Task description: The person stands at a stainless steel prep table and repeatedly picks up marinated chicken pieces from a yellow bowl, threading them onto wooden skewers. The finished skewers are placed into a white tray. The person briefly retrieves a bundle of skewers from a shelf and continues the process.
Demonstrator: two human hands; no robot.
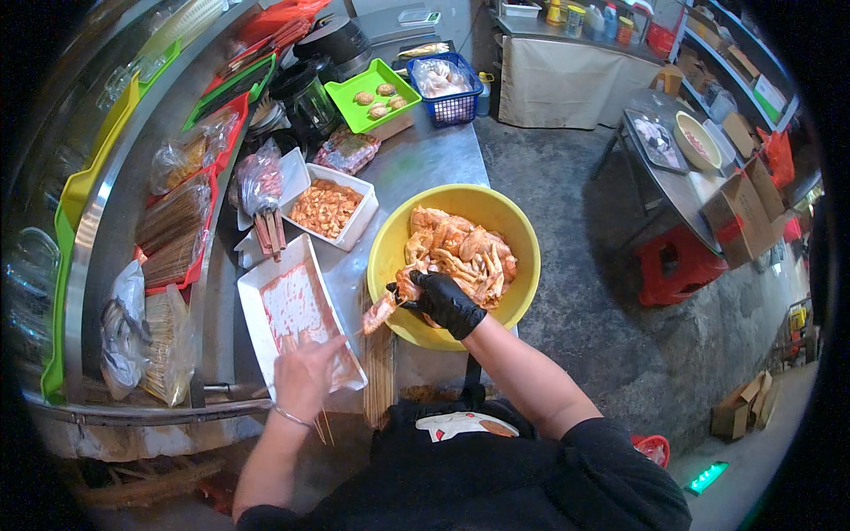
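Observation:
My right hand [441,300], in a black glove, holds a piece of marinated raw meat [406,284] over the near left rim of a yellow basin [529,265]. More marinated chicken pieces [465,245] lie in the basin. Another piece of meat [380,313] on a thin stick hangs just left of the glove. My bare left hand [307,375], blurred, is over the near end of a white tray [251,292] wet with red marinade, its forefinger pointing right. Thin sticks [324,425] show below that hand; whether it grips them is unclear. A bundle of bamboo skewers [379,385] lies between tray and basin.
Beyond the tray stands a white tub [362,219] of diced marinated meat. A green tray [342,99] and a blue basket [458,109] are at the table's far end. Bagged skewers [166,345] lie left. A round table [690,199] and red stool [677,265] stand right.

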